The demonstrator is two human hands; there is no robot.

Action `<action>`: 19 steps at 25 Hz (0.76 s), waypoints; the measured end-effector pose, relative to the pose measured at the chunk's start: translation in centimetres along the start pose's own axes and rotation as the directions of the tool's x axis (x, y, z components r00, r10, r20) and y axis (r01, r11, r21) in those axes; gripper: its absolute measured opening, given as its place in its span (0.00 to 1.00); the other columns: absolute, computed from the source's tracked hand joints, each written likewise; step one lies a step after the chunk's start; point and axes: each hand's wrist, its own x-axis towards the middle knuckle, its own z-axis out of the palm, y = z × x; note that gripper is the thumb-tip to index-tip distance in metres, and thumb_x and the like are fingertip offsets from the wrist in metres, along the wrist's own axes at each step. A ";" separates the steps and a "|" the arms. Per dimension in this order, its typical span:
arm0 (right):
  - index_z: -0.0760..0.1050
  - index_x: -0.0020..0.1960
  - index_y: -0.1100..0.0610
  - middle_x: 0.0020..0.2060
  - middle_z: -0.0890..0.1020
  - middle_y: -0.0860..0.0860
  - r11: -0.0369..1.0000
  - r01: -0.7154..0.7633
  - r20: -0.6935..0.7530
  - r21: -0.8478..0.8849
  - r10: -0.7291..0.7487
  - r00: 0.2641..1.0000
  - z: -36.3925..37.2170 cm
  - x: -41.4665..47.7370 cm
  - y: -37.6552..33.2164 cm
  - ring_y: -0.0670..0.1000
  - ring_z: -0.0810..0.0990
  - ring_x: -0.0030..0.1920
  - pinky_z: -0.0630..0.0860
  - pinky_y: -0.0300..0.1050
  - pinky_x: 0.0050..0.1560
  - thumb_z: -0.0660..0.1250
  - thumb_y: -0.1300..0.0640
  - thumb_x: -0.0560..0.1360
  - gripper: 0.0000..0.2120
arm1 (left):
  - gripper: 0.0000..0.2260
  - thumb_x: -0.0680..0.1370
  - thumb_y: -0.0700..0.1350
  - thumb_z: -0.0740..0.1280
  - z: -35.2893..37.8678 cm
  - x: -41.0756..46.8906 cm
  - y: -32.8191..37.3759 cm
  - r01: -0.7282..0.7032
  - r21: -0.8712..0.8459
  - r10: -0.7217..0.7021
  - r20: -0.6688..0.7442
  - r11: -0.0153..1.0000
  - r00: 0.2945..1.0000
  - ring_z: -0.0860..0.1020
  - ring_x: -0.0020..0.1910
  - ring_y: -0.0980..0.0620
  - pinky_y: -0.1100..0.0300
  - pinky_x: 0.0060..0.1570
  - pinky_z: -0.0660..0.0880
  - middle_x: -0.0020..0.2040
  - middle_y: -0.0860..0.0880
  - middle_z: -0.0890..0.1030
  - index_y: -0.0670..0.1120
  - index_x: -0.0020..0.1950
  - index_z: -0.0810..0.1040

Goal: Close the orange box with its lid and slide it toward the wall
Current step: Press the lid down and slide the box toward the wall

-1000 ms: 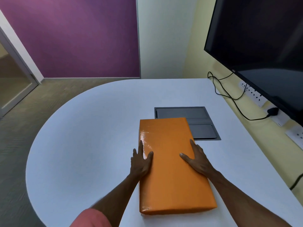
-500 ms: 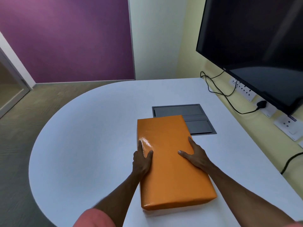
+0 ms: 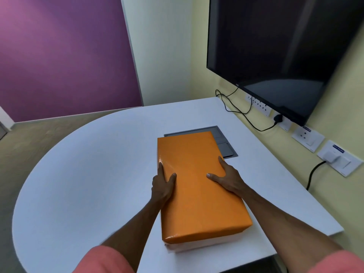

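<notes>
The orange box [image 3: 197,196] lies lengthwise on the white table [image 3: 88,174], its orange lid seated on top and a pale strip of the base showing under the near end. My left hand [image 3: 162,186] clasps the lid's left edge, thumb on top and fingers down the side. My right hand [image 3: 228,179] presses on the lid's right side, thumb pointing inward and fingers along the right edge. The box's far end overlaps the grey floor-box panel [image 3: 222,142] set in the table.
A yellow wall [image 3: 275,164] runs along the table's right edge with sockets [image 3: 307,137] and black cables [image 3: 242,113]. A large dark screen [image 3: 285,52] hangs above them. A purple wall stands at the back left.
The view has swung right and the wall sockets show more. The box has crept further over the grey panel, both hands staying on the lid.
</notes>
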 end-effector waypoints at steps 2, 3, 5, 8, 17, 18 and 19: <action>0.47 0.78 0.48 0.74 0.64 0.56 1.000 -0.004 -0.003 -0.004 0.004 1.000 -1.5 0.4 1.2 0.58 0.66 0.72 0.66 0.58 0.71 0.70 0.35 0.66 0.50 | 0.40 0.73 0.65 0.58 1.5 0.2 1.3 0.008 -0.013 -0.007 0.017 1.000 1.000 0.69 0.71 0.39 0.41 0.69 0.66 0.74 0.43 0.68 0.50 0.79 0.48; 0.47 0.78 0.48 0.74 0.64 0.56 1.000 -0.008 -0.001 -0.003 0.008 1.000 -2.3 0.7 1.7 0.58 0.65 0.72 0.65 0.58 0.71 0.70 0.35 0.66 0.50 | 0.40 0.73 0.65 0.58 2.3 0.3 1.9 0.009 -0.013 -0.009 0.018 1.000 1.000 0.69 0.71 0.39 0.41 0.69 0.66 0.74 0.42 0.68 0.50 0.79 0.48; 0.47 0.78 0.48 0.75 0.64 0.56 1.000 -0.008 0.000 -0.001 0.008 1.000 -4.4 1.3 3.4 0.59 0.64 0.73 0.65 0.59 0.72 0.71 0.35 0.66 0.50 | 0.37 0.77 0.61 0.60 4.7 0.5 3.5 0.011 -0.012 -0.010 0.011 1.000 1.000 0.68 0.71 0.38 0.42 0.70 0.65 0.75 0.42 0.67 0.48 0.79 0.48; 0.48 0.78 0.48 0.76 0.62 0.55 1.000 -0.011 0.006 -0.012 0.011 1.000 -8.2 2.4 6.3 0.59 0.63 0.74 0.63 0.59 0.72 0.71 0.36 0.66 0.49 | 0.35 0.79 0.56 0.61 9.0 0.5 5.9 0.014 -0.030 -0.014 -0.002 0.999 1.000 0.68 0.72 0.38 0.43 0.70 0.64 0.75 0.41 0.66 0.47 0.79 0.48; 0.49 0.78 0.47 0.76 0.62 0.53 0.999 -0.027 0.067 -0.030 0.029 0.997 -18.3 3.4 14.9 0.58 0.62 0.74 0.63 0.59 0.72 0.71 0.36 0.66 0.49 | 0.35 0.79 0.56 0.62 21.3 -1.2 11.4 0.080 -0.087 -0.082 -0.026 0.993 0.996 0.68 0.71 0.37 0.42 0.70 0.65 0.74 0.40 0.68 0.47 0.79 0.48; 0.49 0.78 0.47 0.76 0.62 0.53 0.999 -0.032 0.070 -0.027 0.034 0.997 -19.1 3.4 15.8 0.58 0.62 0.74 0.63 0.59 0.72 0.72 0.36 0.66 0.49 | 0.35 0.79 0.56 0.62 22.5 -1.5 11.9 0.086 -0.091 -0.088 -0.020 0.992 0.996 0.68 0.71 0.37 0.42 0.70 0.65 0.74 0.40 0.68 0.47 0.79 0.47; 0.49 0.78 0.47 0.76 0.62 0.53 0.999 -0.035 0.070 -0.025 0.036 0.997 -19.9 3.3 16.6 0.58 0.62 0.74 0.63 0.58 0.73 0.72 0.37 0.67 0.48 | 0.36 0.79 0.56 0.62 23.5 -1.8 12.4 0.089 -0.094 -0.091 -0.015 0.992 0.996 0.68 0.71 0.37 0.41 0.70 0.65 0.74 0.40 0.67 0.47 0.79 0.47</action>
